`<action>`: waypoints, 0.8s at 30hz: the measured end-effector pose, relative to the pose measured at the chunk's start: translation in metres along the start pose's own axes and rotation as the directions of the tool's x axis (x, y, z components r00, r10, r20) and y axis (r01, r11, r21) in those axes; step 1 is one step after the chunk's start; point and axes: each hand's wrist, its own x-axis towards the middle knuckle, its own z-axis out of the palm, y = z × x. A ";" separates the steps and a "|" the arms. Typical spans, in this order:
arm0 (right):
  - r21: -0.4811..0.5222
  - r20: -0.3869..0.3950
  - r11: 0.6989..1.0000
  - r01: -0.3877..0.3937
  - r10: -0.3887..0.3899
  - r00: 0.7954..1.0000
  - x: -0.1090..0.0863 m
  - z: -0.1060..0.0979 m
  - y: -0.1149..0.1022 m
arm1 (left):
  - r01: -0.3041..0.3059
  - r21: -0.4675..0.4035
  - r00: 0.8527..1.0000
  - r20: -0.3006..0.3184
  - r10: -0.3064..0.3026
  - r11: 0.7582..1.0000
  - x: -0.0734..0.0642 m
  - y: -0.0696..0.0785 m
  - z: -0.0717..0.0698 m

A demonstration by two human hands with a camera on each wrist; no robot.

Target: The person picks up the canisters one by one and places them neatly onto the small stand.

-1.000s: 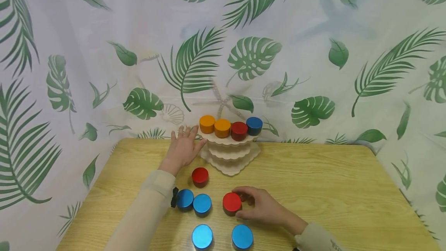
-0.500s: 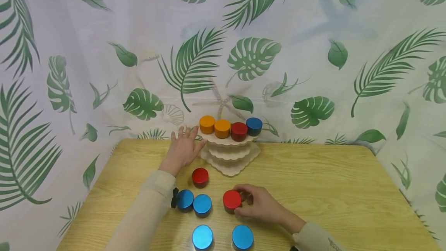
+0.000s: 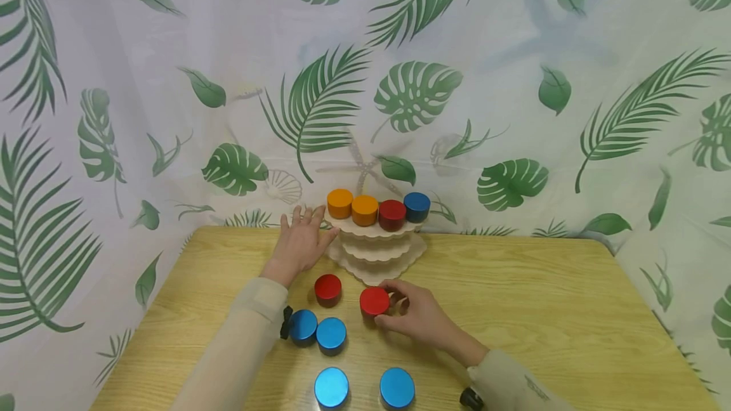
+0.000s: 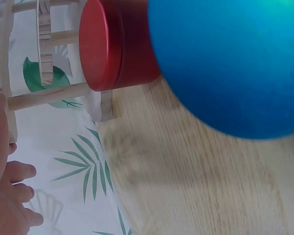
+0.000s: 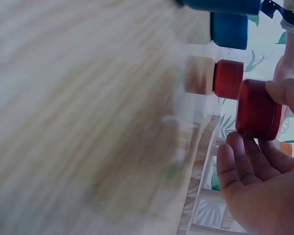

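My right hand pinches a round red tin between thumb and fingers. In the right wrist view this red tin hangs off the tabletop. A tiered wooden stand with scalloped edges is at the table's back. Two orange tins, a dark red tin and a blue tin line its top tier. With fingers spread, my left hand rests at the left edge of that tier; the left wrist view has its thumb against the stand. Another red tin stands in front of the stand.
Two blue tins stand side by side near the left sleeve. Closer to me are another blue tin and one more blue tin. A leaf-patterned cloth hangs behind the wooden table.
My right hand has lifted the red tin and carried it forward, toward the stand, and slightly left. The left hand has stayed at the top tier.
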 end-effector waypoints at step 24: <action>0.089 -0.268 0.994 -0.065 0.087 0.960 0.047 0.013 -0.029 | -0.006 0.015 1.000 -0.014 0.006 1.000 0.002 -0.002 0.002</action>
